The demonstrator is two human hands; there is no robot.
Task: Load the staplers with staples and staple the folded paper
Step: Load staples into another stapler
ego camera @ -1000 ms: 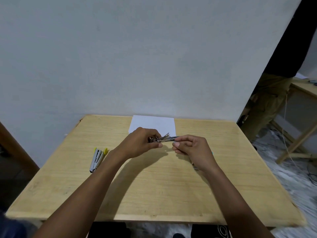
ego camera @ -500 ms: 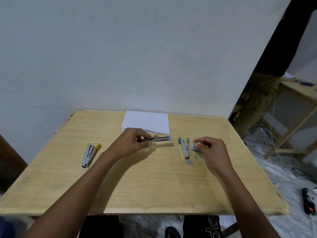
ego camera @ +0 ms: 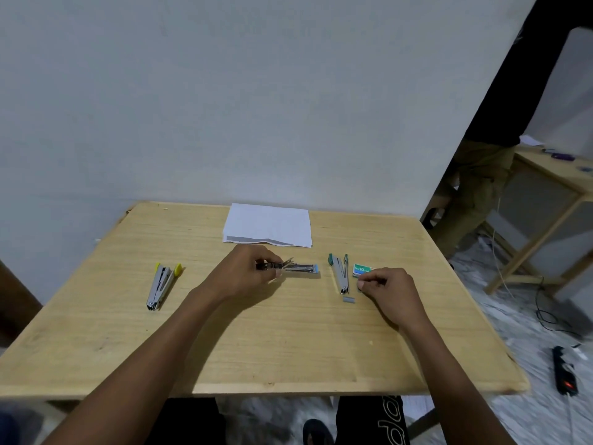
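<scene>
Pale wood forms the table (ego camera: 288, 348). The folded paper (ego camera: 268, 226) lies flat at its far edge, and all positions below are given from this paper.

**Positions**
- The blue stapler (ego camera: 298, 268) is just in front of the paper. It is swung open with its blue tip pointing right.
- The green stapler (ego camera: 339, 273) is in front of the paper's right corner, lying open.
- The staple box (ego camera: 362, 270) is just right of the green stapler.
- A loose staple strip (ego camera: 348, 299) lies nearer the person than the box.
- The yellow stapler (ego camera: 162, 285) lies well to the left of the paper, untouched.

**Hands**
- The left hand (ego camera: 244, 274) grips the blue stapler at its rear end, with fingers curled over the metal.
- The right hand (ego camera: 388, 290) is curled at the staple box with thumb and forefinger pinched together. It cannot be determined whether they hold staples.

**Handling (judged)**
- The staplers are small, light, rigid metal. Hold them by the rear hinge end or the side walls, which leaves the channel clear for loading. The sprung top may snap shut.
- A staple strip is very light and brittle and will probably break if bent. Pinch it by its long sides and keep it level.
- The paper is thin and likely to slide on the smooth wood. Press it flat beside the fold before stapling.
</scene>
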